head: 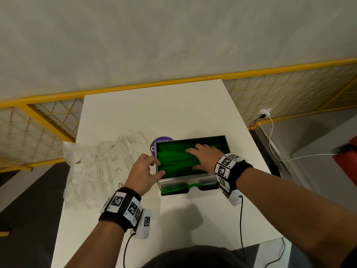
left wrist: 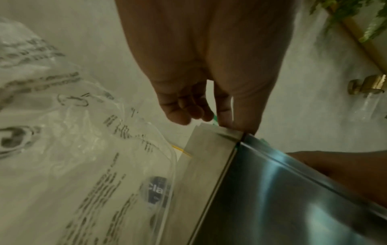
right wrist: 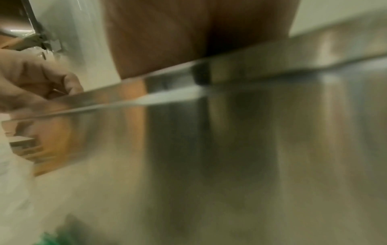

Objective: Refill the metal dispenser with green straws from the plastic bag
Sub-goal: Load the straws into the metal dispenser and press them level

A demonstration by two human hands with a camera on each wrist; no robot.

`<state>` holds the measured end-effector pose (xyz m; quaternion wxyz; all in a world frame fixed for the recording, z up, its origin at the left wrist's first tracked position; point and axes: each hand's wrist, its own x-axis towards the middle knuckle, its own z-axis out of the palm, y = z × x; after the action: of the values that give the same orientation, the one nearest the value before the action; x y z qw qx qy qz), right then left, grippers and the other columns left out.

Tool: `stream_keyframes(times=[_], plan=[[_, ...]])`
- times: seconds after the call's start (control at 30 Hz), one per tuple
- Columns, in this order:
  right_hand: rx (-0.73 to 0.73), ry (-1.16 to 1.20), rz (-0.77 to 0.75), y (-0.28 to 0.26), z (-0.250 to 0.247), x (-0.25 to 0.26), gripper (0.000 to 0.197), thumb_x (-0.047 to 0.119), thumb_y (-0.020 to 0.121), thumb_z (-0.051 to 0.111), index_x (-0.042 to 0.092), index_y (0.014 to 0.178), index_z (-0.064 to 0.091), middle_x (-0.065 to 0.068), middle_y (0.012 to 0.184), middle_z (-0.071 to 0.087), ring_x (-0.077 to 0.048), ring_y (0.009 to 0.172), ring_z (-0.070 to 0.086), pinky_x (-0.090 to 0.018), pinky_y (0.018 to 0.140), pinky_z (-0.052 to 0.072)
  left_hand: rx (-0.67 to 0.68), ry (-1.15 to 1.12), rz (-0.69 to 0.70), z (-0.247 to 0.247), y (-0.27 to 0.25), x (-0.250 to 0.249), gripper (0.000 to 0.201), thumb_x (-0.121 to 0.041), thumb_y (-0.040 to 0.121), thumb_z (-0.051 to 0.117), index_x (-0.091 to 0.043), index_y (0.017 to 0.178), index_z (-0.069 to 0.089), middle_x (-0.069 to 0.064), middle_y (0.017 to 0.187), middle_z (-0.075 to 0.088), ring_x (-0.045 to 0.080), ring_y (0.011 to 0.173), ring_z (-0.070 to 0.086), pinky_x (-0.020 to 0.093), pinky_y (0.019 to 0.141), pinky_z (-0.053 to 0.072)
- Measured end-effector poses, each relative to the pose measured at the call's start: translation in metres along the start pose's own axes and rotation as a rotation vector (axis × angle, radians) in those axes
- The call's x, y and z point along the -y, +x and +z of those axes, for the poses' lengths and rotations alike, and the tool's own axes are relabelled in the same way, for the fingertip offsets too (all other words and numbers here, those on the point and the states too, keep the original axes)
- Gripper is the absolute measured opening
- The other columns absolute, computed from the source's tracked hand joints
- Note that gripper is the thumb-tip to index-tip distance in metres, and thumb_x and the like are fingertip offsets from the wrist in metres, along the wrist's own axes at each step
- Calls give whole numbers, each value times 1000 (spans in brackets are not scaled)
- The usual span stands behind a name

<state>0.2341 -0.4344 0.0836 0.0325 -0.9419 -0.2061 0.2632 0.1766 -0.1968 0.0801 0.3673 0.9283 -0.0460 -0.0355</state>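
Note:
The metal dispenser [head: 185, 181] stands open-topped in the middle of the white table, filled with green straws [head: 173, 157]. My right hand [head: 202, 155] lies flat on the straws with its fingers spread. My left hand [head: 159, 167] is at the dispenser's front left corner, thumb and index finger pinching the rim and the other fingers curled. In the left wrist view the left hand [left wrist: 222, 119] meets the dispenser [left wrist: 272, 199] at that corner. The crumpled clear plastic bag [head: 96, 167] lies to the left, also seen as the bag [left wrist: 73, 149]. The right wrist view is blurred steel wall [right wrist: 251, 149].
The table [head: 173, 105] ends close behind the dispenser, at a yellow mesh railing [head: 289, 89]. A purple round sticker [head: 160, 141] shows behind the dispenser's left corner. A white cable [head: 274, 144] and a red object [head: 347, 151] are off the table to the right.

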Motion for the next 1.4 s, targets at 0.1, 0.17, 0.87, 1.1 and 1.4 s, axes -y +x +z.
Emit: stream_keyframes(times=[0.1, 0.17, 0.87, 1.1, 1.4], plan=[[-10, -26, -8, 2, -9, 3, 59, 34, 87, 62, 19, 137, 33, -10, 131, 43, -29, 120, 45, -45, 100, 36, -47, 112, 28, 0, 6, -4, 22, -15, 71, 79, -10, 84, 63, -2, 80, 42, 19, 74, 48, 26, 63, 33], [-27, -21, -2, 3, -11, 5, 59, 32, 86, 63, 16, 134, 33, -9, 129, 44, -30, 117, 47, -45, 97, 38, -78, 145, 16, 1, 8, -9, 22, -14, 74, 76, -9, 86, 58, -5, 79, 41, 19, 71, 46, 27, 58, 30], [-37, -57, 121, -15, 0, -22, 64, 37, 87, 62, 21, 140, 31, -9, 137, 40, -30, 125, 41, -45, 103, 35, -115, 98, 152, 2, 15, -2, 27, 2, 75, 72, -3, 101, 72, 15, 87, 69, 30, 76, 65, 29, 75, 51], [-20, -90, 116, -18, 3, -26, 59, 36, 95, 49, 21, 146, 25, -10, 143, 36, -30, 128, 40, -43, 105, 33, 16, 42, -82, -51, 19, -12, 10, -9, 78, 74, -17, 83, 74, 1, 75, 67, 17, 69, 58, 25, 70, 45], [-2, -44, 142, -19, 2, -23, 65, 35, 91, 55, 18, 146, 25, -12, 142, 37, -31, 128, 38, -43, 104, 36, -144, 60, -96, -165, 9, -27, 19, -18, 77, 74, -37, 77, 68, -7, 76, 65, 8, 68, 57, 23, 63, 42]])
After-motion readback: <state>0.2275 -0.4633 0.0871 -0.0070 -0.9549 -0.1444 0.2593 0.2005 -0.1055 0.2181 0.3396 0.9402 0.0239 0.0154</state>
